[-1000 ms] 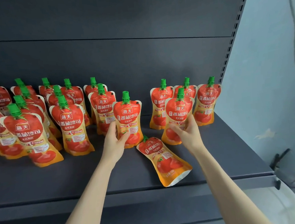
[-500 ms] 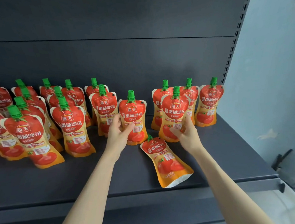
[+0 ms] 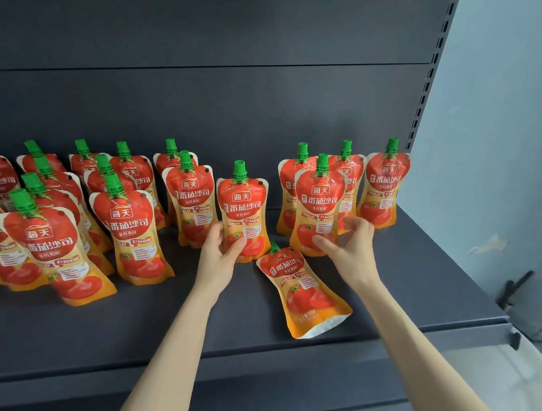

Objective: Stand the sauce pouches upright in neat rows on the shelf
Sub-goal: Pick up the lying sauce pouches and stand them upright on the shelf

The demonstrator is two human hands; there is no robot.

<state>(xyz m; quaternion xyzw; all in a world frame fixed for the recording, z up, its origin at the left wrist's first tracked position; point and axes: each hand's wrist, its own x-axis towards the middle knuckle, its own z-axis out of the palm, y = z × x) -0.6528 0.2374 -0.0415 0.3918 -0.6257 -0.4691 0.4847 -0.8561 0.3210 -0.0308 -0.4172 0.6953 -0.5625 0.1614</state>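
One sauce pouch [image 3: 302, 295] lies flat near the front edge of the shelf [image 3: 111, 341], with bare room beside it. Four stand near the right edge, one stands alone mid-shelf, and more than ten stand toward the left edge. The left hand [image 3: 217, 258] grips the lone standing pouch [image 3: 243, 207] low down — the right hand [image 3: 352, 247] is spread loose at the front pouch [image 3: 320, 208] of the four, contact unclear.

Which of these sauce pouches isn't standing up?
The pouch lying flat near the front edge of the shelf, between the left hand and right hand, its green cap pointing toward the back. Every other pouch stands upright.
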